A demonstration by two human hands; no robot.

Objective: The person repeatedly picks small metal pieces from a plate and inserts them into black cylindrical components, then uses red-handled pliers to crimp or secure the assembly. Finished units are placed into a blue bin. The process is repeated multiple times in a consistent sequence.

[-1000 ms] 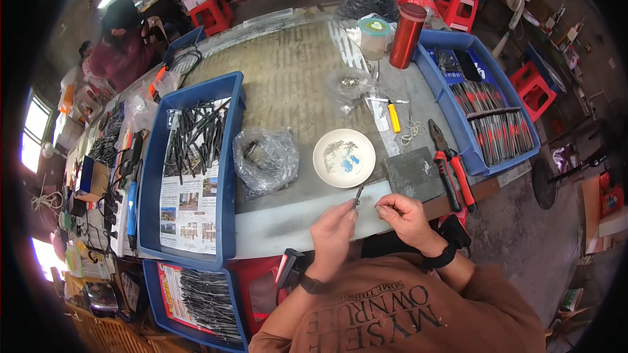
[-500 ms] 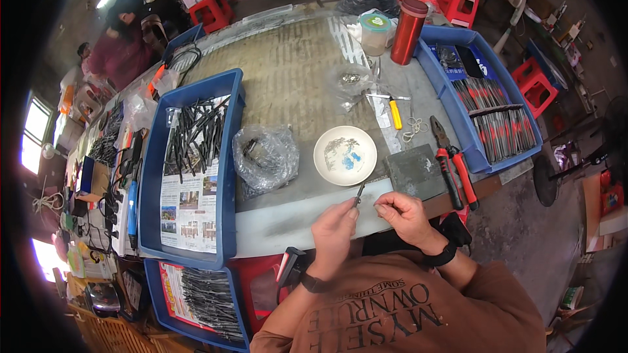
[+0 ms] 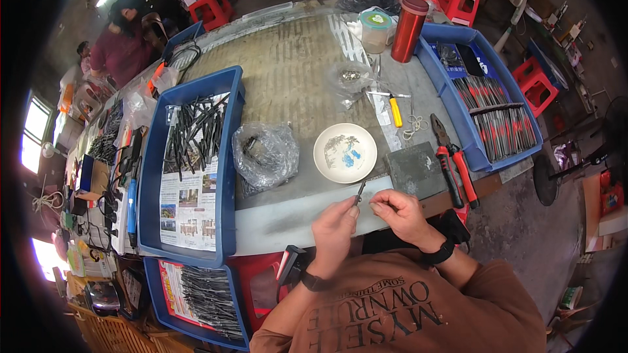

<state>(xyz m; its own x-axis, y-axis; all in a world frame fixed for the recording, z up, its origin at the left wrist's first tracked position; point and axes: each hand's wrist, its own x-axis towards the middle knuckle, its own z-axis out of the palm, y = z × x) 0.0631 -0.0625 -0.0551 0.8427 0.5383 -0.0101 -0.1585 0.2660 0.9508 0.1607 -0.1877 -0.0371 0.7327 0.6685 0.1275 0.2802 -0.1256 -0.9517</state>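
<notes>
Left hand (image 3: 333, 225) is gripping a thin, dark, rod-like piece (image 3: 360, 191) between thumb and fingers; right hand (image 3: 404, 217) is curling, its thumb meeting the fingertips, and I cannot tell whether anything small is sitting in that pinch. Both hands are hovering around the near edge of the grey-brown worn desk (image 3: 288, 59), where a translucent white flat strip (image 3: 281, 222) is running along the border.

Room for moving: on the left, a crumpled clear plastic bag (image 3: 268, 160) is lying near a long blue plastic tray (image 3: 230, 189) holding black strips on newspaper. On the right, a flat dark grey block (image 3: 417, 173) and red-handled pliers (image 3: 465, 175) are bounding the space, the pliers' handles reaching across the edge. Ahead, a round cream-white shallow dish (image 3: 366, 157) is holding dark and blue bits.

Position of piece: it is projecting upward and away from the left fingertips, leaning slightly right, its far end appearing just beside the dish's near rim. Right fingertips are resting in the air just to its right, apart from it. Height above the desk is not showing clearly.
</notes>
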